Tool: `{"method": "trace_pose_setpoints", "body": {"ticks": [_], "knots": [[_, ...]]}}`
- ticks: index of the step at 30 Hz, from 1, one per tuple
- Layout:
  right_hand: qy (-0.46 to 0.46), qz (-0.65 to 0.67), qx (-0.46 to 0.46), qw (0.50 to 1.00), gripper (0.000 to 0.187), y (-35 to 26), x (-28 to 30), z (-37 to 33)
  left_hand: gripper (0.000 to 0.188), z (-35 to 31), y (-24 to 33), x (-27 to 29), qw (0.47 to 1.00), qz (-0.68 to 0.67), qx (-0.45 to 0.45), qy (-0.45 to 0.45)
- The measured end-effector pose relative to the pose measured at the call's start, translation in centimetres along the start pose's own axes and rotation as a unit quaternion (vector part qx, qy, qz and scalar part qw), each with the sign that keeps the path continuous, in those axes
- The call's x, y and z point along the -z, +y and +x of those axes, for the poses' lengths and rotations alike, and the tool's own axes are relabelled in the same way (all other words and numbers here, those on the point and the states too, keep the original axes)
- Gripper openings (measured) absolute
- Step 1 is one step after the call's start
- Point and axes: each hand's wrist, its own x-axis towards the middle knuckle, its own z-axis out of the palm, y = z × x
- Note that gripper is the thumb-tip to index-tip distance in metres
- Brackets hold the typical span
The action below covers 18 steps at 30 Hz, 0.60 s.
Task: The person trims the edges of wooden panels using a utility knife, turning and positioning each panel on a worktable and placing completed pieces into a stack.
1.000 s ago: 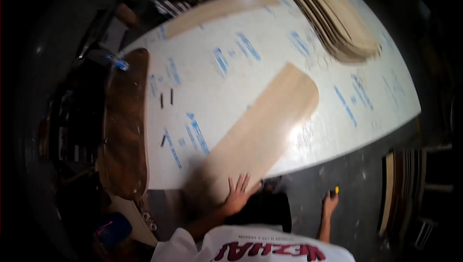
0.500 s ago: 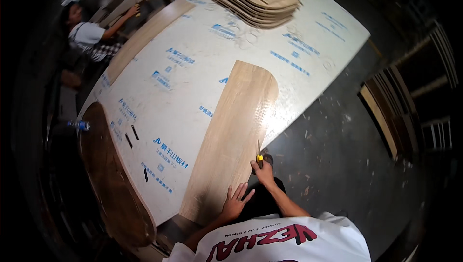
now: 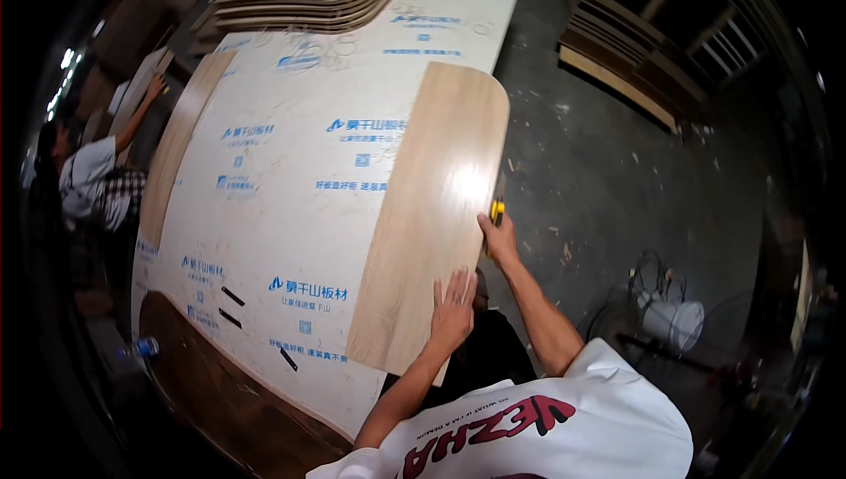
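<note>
Right of centre in the frame, a wood-grain board lies on the white tabletop. Near the board's lower right edge, the left hand rests flat, fingers extended, grasping nothing; higher up, the right hand curls its fingers around a yellow cutter.

Dim workshop, darkness toward edges. Grey floor strewn with small pale scraps. Large white worktable, blue printing across surface. Glossy dark-brown tabletop at lower left. Upper right: boards, pale and brown. Far left: bright lights.
</note>
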Motion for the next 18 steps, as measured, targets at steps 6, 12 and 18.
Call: {"method": "trace_pose_setpoints", "body": {"ticks": [6,12,18], "knots": [[0.046,0.134,0.035,0.989,0.049,0.6,-1.0,4.7,0.078,4.6,-1.0,-0.8,0.999,0.046,-0.013,0.011],[0.002,0.153,0.026,0.988,0.058,-0.5,0.2,6.8,0.056,5.7,-4.3,-0.7,0.999,0.044,0.013,-0.003],[-0.095,0.377,-0.072,0.918,0.050,-1.2,7.5,15.1,0.060,8.7,-15.3,5.4,0.954,0.162,0.230,0.105]]}}
